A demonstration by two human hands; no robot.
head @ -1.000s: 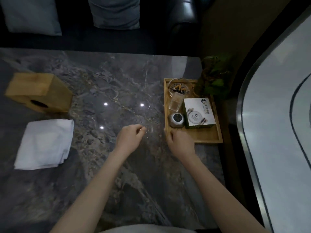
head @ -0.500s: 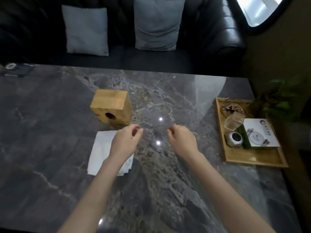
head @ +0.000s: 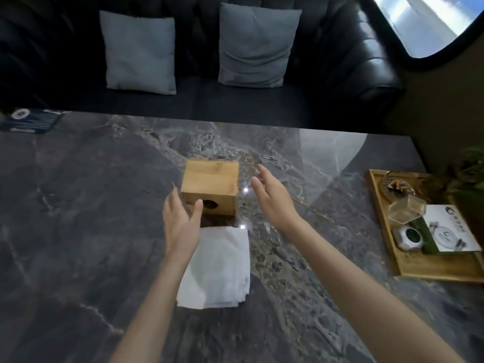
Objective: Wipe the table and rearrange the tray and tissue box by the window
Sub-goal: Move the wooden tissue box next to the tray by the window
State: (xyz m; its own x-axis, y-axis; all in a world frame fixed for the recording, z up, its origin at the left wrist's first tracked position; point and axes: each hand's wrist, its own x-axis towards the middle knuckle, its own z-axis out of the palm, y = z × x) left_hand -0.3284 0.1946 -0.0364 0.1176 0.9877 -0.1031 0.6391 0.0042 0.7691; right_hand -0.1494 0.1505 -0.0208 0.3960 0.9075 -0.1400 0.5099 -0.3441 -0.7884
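A wooden tissue box (head: 211,186) with a round hole in its near face stands mid-table on the dark marble table (head: 78,231). My left hand (head: 180,224) is open at the box's near-left corner, thumb in front of the near face. My right hand (head: 272,200) is open just right of the box, apart from it. A folded white cloth (head: 220,271) lies in front of the box, partly under my left forearm. The wooden tray (head: 429,268) sits at the right edge.
The tray holds an ashtray (head: 396,184), a clear cup (head: 406,212), a small round metal item (head: 410,237) and a white box (head: 450,229). A plant (head: 468,174) stands behind it. A dark card (head: 31,120) lies far left. A black sofa with two grey cushions (head: 256,45) faces me.
My view swung left from the tray to the tissue box. Both hands left the tray's edge, moved over and opened on either side of the box.
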